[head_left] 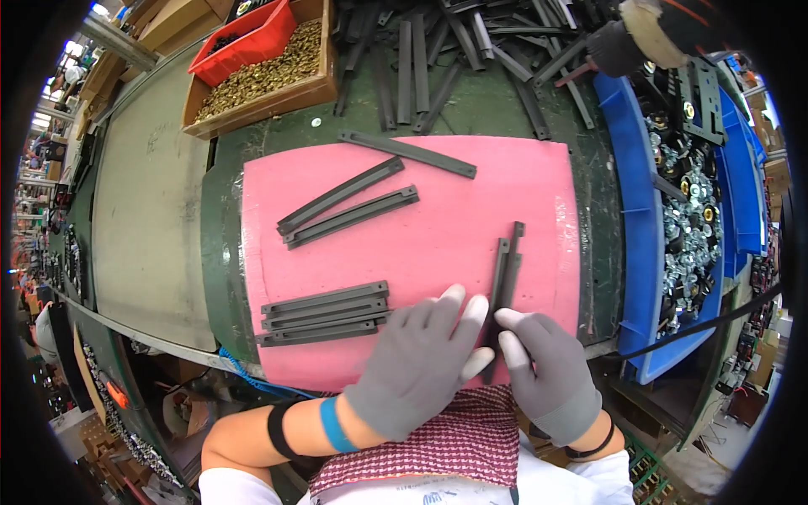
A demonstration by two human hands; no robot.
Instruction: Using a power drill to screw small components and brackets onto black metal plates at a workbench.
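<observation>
Two narrow dark grey bars (pixel 505 268) lie side by side, nearly upright in the view, on the right part of a pink foam mat (pixel 438 252). My left hand (pixel 425 358), in a grey glove with pale fingertips, has its thumb and index finger against their left side. From the right, my right hand (pixel 547 370), gloved alike, pinches their lower part, and the fingers hide some of it. Left of my left hand sits a stack of several similar bars (pixel 324 313). Farther up the mat, two slotted bars (pixel 349 206) lie slanted beside another bar (pixel 408 154).
Beyond the mat is a loose heap of dark bars (pixel 412 71). A wooden box (pixel 252 116) of small brass parts, with a red bin (pixel 244 42) on it, stands far left. A blue bin (pixel 631 210) of metal hardware is at right; a power tool (pixel 644 38) hangs above.
</observation>
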